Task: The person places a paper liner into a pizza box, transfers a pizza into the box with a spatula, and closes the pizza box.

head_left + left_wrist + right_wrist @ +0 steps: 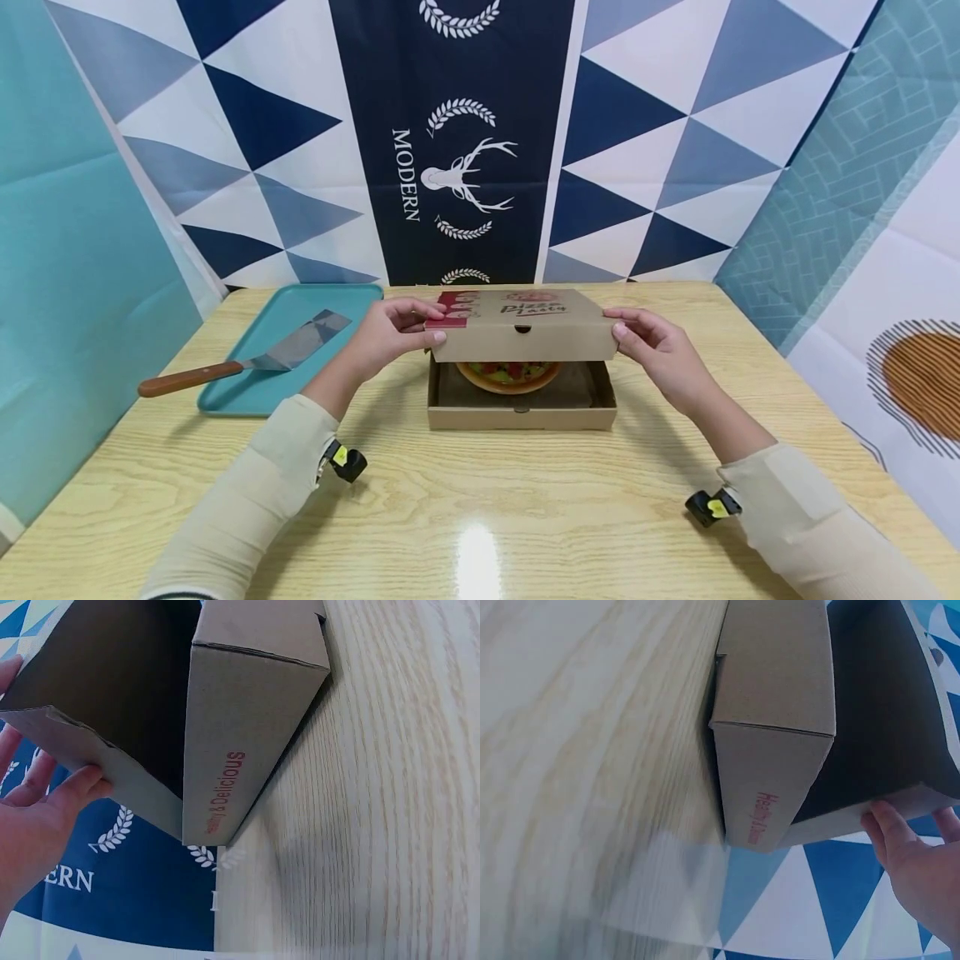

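Observation:
A cardboard pizza box (521, 418) stands on the table with its lid (525, 342) partly raised. Inside, a pizza (510, 375) with an orange-brown rim shows below the lid, its back part hidden. My left hand (393, 329) pinches the lid's left front corner, thumb on the side and fingers over the top. At the opposite front corner my right hand (656, 354) grips the lid in the same way. Both wrist views show the lid (97, 750) tilted up from the box's side wall (772, 787), which carries red lettering.
On the left of the wooden table (450, 500) lies a teal tray (255, 350). A pizza server (292, 342) rests across it, its wooden handle (187, 379) sticking out past the tray's left edge. Patterned cloth (465, 125) hangs behind the table.

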Demonstrator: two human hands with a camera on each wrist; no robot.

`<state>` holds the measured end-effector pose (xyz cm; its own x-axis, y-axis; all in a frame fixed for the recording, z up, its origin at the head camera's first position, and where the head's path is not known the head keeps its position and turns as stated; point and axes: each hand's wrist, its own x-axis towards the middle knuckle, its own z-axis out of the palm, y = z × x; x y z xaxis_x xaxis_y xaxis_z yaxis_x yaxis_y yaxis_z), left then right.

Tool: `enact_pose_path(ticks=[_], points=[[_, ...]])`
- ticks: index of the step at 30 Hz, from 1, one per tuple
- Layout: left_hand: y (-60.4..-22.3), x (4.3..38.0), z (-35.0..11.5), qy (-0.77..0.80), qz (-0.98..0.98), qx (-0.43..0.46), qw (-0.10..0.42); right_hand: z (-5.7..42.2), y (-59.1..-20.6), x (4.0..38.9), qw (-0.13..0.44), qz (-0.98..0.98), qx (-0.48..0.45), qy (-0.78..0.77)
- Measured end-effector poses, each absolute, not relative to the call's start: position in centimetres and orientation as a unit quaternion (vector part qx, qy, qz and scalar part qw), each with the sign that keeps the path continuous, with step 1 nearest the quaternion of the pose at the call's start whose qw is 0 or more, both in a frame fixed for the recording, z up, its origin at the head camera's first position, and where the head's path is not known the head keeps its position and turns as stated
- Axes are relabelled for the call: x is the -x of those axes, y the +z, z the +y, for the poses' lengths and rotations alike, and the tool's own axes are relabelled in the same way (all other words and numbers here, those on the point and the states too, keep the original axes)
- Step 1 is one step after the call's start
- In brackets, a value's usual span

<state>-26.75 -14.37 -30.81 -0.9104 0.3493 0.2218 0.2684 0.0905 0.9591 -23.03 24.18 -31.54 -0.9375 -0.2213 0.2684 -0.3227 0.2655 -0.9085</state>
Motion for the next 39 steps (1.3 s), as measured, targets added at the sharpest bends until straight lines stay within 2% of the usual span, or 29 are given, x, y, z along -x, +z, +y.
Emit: enact_pose_path(ticks=[12,27,39], points=[[-31.3,25.8,-14.4,0.583,0.78,-0.226,0.024,24.8,-32.1,22.4,0.051,-0.868,-0.159,0.468],[-32.3,24.8,-13.9,0.457,0.86,-0.226,0.015,25.3,-33.0,22.3,0.008,-0.875,-0.188,0.446],[-33.1,24.4,-13.5,0.394,0.881,-0.262,-0.003,25.6,-33.4,22.4,-0.012,-0.886,-0.207,0.415]])
